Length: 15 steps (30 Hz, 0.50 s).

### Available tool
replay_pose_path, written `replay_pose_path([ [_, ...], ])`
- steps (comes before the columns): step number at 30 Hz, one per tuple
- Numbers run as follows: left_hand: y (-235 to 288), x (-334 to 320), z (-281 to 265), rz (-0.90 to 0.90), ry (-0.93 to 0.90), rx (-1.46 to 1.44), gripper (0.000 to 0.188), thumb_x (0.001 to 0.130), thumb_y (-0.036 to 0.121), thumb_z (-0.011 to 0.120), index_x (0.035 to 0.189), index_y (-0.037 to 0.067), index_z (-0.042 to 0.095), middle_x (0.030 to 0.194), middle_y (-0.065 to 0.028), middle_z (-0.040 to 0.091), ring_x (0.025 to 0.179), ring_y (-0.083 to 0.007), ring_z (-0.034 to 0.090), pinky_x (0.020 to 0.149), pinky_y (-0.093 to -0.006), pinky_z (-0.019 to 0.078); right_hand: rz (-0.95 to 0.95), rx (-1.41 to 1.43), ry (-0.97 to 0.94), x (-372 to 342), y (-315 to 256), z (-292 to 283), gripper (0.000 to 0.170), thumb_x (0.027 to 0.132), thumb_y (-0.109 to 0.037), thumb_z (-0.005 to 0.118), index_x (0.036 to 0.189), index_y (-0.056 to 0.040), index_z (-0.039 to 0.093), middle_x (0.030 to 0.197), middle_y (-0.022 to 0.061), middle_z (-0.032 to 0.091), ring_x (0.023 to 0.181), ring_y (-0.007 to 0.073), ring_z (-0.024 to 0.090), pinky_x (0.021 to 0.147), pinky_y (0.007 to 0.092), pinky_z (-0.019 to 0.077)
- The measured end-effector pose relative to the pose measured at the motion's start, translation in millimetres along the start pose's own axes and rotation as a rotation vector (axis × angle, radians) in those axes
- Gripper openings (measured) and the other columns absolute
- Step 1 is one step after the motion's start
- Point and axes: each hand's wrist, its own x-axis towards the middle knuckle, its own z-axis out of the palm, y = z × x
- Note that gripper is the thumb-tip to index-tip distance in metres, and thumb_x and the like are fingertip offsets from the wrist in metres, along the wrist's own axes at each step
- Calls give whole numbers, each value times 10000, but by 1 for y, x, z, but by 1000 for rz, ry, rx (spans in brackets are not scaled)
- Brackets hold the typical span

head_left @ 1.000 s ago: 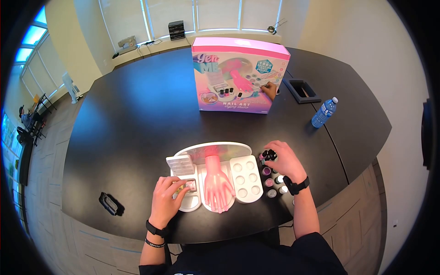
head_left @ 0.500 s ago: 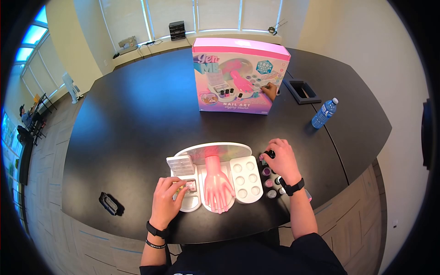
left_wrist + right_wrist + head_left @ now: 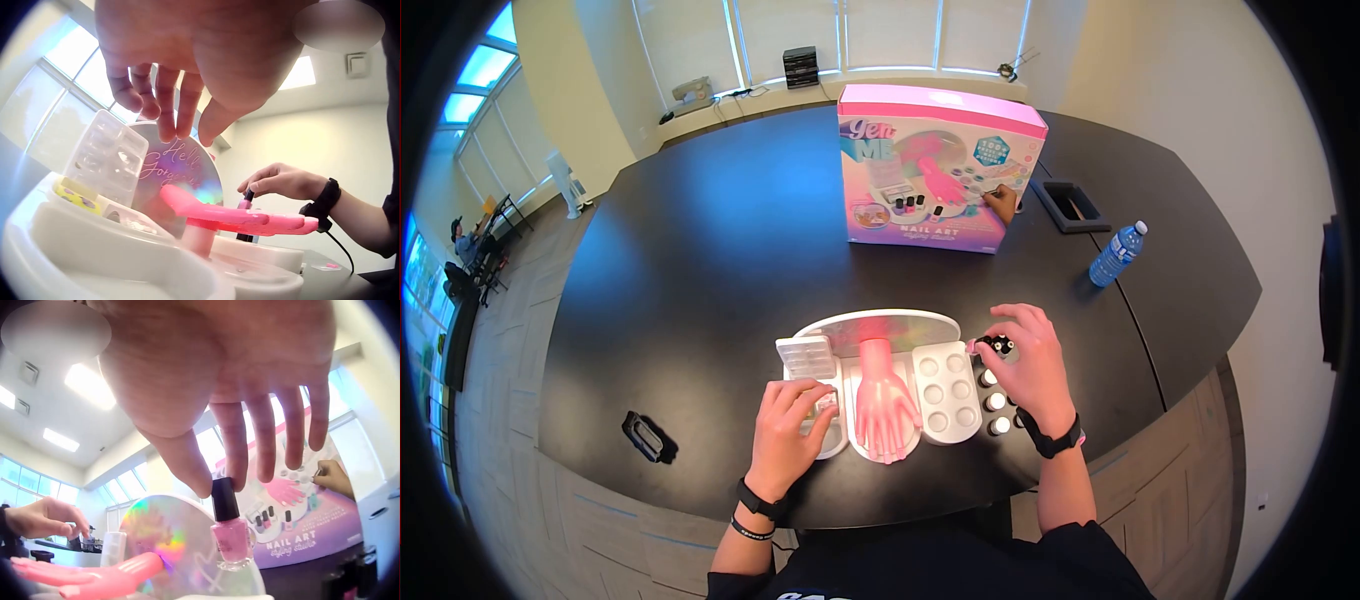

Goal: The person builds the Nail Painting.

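Observation:
In the right wrist view, my right hand (image 3: 1035, 368) pinches a pink nail polish bottle (image 3: 233, 542) by its black cap between thumb and index finger; the other fingers hang straight. Black-capped bottles (image 3: 1003, 343) and small jars (image 3: 996, 402) stand close by. My left hand (image 3: 788, 435) hovers over the left tray of a white nail station (image 3: 144, 262), fingers loosely bent, nothing seen between them. A pink model hand (image 3: 882, 405) lies palm-down at the station's middle, before a round mirror (image 3: 169, 164). A clear divided case (image 3: 106, 164) leans up beyond the left hand.
Six round wells mark the station's right palette (image 3: 947, 390). A large nail art box (image 3: 935, 180) stands behind. Farther right are a water bottle (image 3: 1118, 255) and a black table socket (image 3: 1072, 206). A small black object (image 3: 647, 437) lies at the left.
My right hand has drawn a pink polish bottle from the black-capped cluster and turned palm-inward. The left hand stays over the left tray. The head view has shifted slightly.

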Motion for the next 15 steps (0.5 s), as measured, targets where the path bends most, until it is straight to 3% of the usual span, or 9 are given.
replay_pose_path([
  [9,34,14,7,66,-20,-168,370,839,87,884,1186,47,762,1181,-109,757,1079,-324,673,946,-427,554,-194,177,-58,-12,-63,-7,184,840,-182,884,916,-66,763,1177,79,743,1172,319,669,999,463,516],
  [15,44,16,13,85,-148,-346,397,832,92,900,1201,41,762,1167,-112,774,1049,-304,684,939,-418,557,-232,282,-122,-21,-81,8,222,835,-208,898,956,-72,772,1212,72,744,1190,322,668,1002,460,521],
])
